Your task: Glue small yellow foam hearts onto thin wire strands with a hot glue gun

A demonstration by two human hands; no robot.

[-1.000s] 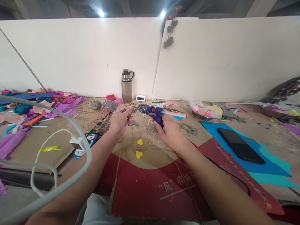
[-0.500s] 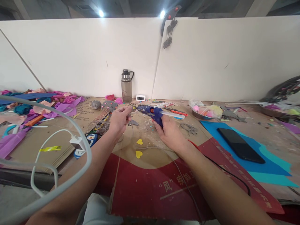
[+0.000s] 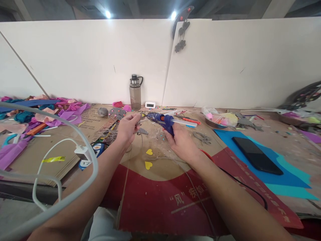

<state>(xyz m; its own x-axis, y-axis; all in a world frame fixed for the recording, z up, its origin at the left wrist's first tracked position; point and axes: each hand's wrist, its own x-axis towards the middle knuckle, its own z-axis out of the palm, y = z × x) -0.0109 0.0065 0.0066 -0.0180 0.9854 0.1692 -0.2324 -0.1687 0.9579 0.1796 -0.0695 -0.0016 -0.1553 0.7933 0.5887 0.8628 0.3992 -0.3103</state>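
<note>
both arms reach out and lean in, so the hands come close together on the near side of the bottle point(image 3: 135, 97). the left hand point(image 3: 127, 128) is a bit left of the bottle, with its thumb and finger pinching a small yellow bit point(image 3: 143, 115). the right hand point(image 3: 182, 139) is to the right of the bottle, curled around the grip of the gun point(image 3: 169, 124) (i can't tell what its pointing finger does, since the gun hides it).

the gun is in front of the bottle and off to its right. it is blue, dark and messy near the nose, and its nose points left. a whitish stick point(image 3: 184, 123) pokes out of its back. the nose is right by the yellow bit, but i can't tell if they touch. two yellow hearts point(image 3: 148, 165) lie on the cardboard point(image 3: 150, 201), well in front of the bottle.
</note>
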